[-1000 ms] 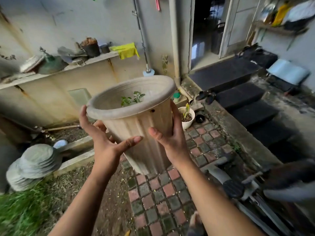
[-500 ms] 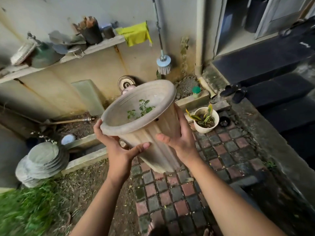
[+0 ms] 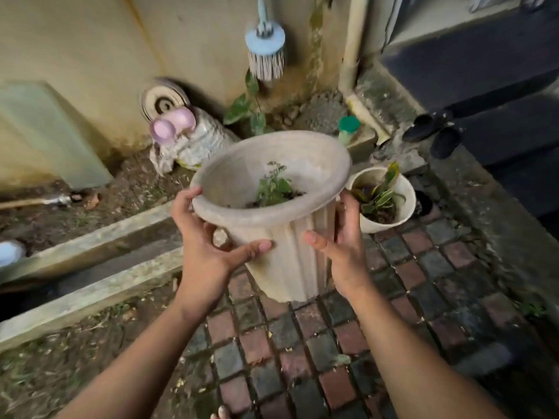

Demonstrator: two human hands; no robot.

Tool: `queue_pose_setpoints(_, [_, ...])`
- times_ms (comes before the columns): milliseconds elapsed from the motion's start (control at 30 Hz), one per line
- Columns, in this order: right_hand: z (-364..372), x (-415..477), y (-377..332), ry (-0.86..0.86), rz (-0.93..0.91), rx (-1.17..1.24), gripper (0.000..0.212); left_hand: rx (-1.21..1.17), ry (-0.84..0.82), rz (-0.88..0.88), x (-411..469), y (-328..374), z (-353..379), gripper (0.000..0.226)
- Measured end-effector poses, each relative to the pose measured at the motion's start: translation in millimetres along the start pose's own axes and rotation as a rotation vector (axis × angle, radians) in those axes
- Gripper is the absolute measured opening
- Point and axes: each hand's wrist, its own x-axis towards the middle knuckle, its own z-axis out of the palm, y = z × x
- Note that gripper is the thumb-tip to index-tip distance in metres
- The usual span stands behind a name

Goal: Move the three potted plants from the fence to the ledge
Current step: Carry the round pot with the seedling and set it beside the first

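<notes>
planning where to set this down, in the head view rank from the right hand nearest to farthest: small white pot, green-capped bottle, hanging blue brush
From the right hand:
1. small white pot, just right of it on the paving
2. green-capped bottle, beyond, on the curb
3. hanging blue brush, on the far wall

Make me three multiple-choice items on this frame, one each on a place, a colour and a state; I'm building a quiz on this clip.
1. Where is the small white pot with the striped-leaf plant?
A. on the paving by the tan pot's right side
B. on a wall shelf
C. in the left hand

2. What colour is the cap of the bottle behind the tan pot?
A. red
B. green
C. black

3. How is the large tan pot held?
A. resting on the paving
B. by one hand only
C. lifted, tilted, between both hands

Answers: 1 A, it stands on the paving. 2 B, the cap is green. 3 C, the left hand and right hand clasp its sides above the ground.
</notes>
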Motion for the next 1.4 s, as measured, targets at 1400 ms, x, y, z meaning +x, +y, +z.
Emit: queue_pose_setpoints(1400, [-204.3,130.8,424.3,-0.009,-0.034,-0.274,0.087,0.098,-0.327,0.092,87.4,-466.6,59.6,0.046])
